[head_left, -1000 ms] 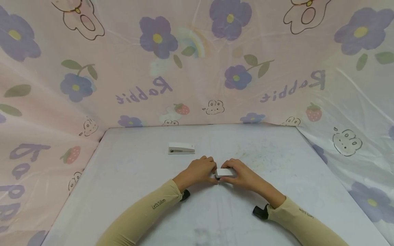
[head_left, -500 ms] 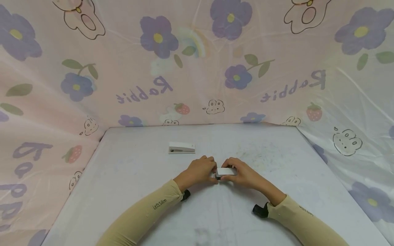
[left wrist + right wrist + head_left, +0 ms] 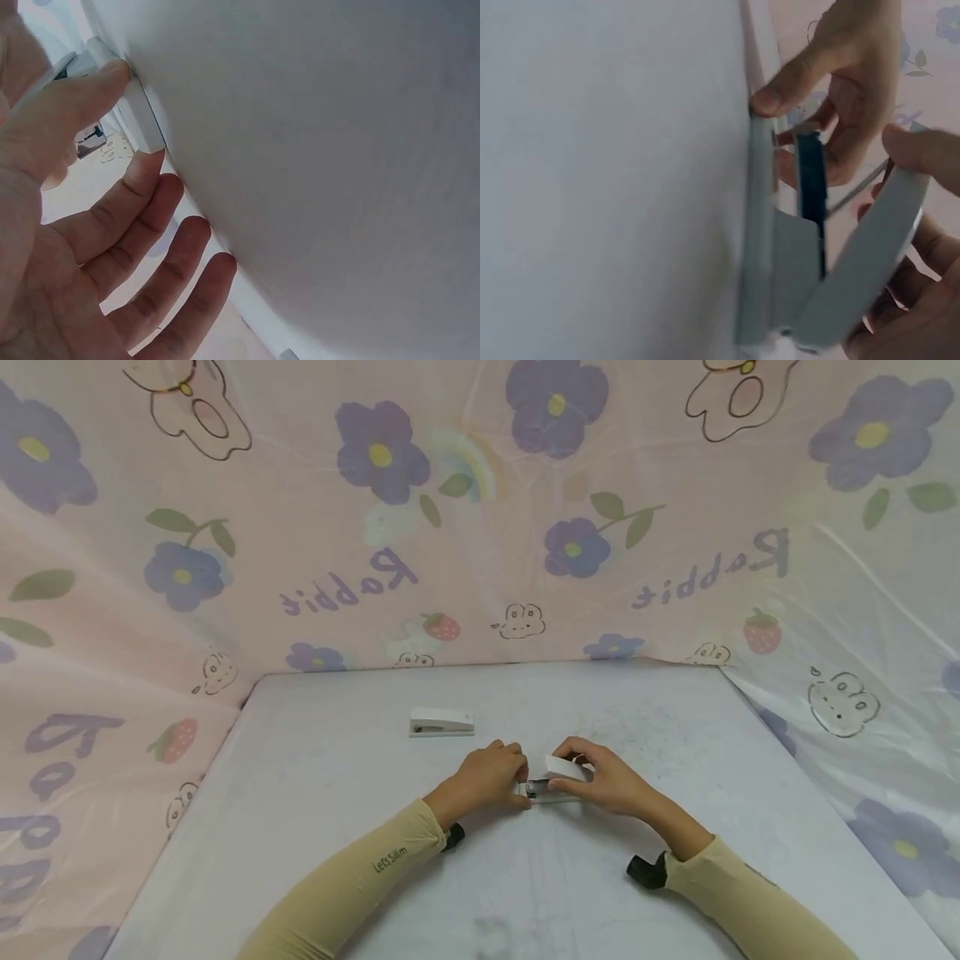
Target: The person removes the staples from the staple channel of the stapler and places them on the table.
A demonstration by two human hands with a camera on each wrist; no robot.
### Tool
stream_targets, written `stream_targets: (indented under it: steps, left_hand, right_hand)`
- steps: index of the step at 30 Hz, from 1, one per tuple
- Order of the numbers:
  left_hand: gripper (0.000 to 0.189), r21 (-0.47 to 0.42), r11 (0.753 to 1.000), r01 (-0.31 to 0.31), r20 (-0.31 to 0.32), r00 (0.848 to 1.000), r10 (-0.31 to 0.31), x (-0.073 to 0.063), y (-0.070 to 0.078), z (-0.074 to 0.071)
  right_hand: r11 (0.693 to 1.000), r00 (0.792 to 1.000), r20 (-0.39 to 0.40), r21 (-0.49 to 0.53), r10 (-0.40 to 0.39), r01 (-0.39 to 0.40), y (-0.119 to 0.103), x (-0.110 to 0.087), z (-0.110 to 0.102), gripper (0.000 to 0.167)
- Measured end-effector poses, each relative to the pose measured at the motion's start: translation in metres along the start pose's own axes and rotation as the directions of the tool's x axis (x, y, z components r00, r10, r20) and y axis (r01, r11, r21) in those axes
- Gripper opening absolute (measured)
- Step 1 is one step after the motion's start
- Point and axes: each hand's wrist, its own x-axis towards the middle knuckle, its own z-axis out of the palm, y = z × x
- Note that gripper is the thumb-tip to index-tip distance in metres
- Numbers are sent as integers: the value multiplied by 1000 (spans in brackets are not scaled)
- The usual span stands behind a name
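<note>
A white stapler lies on the white table between my two hands, its top arm (image 3: 870, 255) swung up from the base (image 3: 756, 240). In the right wrist view a dark magazine rail (image 3: 811, 176) and a thin metal rod show in the gap. My left hand (image 3: 483, 779) pinches the front end of the base between thumb and finger, its other fingers near the tabletop. My right hand (image 3: 609, 783) grips the raised arm, thumb on one side and fingers on the other. Whether staples are in the rail cannot be made out.
A second white stapler (image 3: 441, 723) stands closed on the table (image 3: 337, 760), further back and to the left. Patterned cloth (image 3: 480, 552) hangs around the table's back and sides. Black wrist mounts (image 3: 647, 871) stick out under the sleeves.
My right hand has risen and shifted right, lifting the top arm of the stapler away from its base. My left hand keeps its place on the base.
</note>
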Motion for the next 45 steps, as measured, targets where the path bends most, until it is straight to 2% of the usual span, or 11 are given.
stream_targets:
  steps: [5, 9, 14, 19, 29, 37, 45]
  left_hand:
    - [38, 20, 1000, 8, 0, 1000, -8, 0, 1, -1]
    - [38, 21, 1000, 15, 1, 1000, -15, -1, 1, -1]
    - [38, 14, 1000, 9, 0, 1000, -9, -2, 3, -2]
    - [38, 5, 1000, 4, -4, 1000, -4, -2, 3, -2]
    - [37, 1, 1000, -4, -8, 1000, 4, -4, 4, -4]
    - [37, -11, 1000, -4, 0, 1000, 4, -7, 7, -10]
    - [37, -1, 1000, 4, -5, 1000, -4, -4, 3, -4]
  right_hand:
    - [1000, 1000, -19, -26, -6, 6, -5, -1, -15, 28]
    - [999, 999, -12, -9, -34, 34, -6, -4, -27, 30]
    - [998, 999, -7, -37, -51, 51, -7, -10, -40, 32]
    - [997, 998, 29, -50, -51, 52, -8, -14, -54, 28]
    - [998, 994, 89, -6, -57, 58, -7, -18, -74, 26]
    - [996, 992, 109, -47, -64, 70, -4, -25, -87, 25]
    - [993, 994, 107, -117, -7, 19, -4, -31, -96, 26]
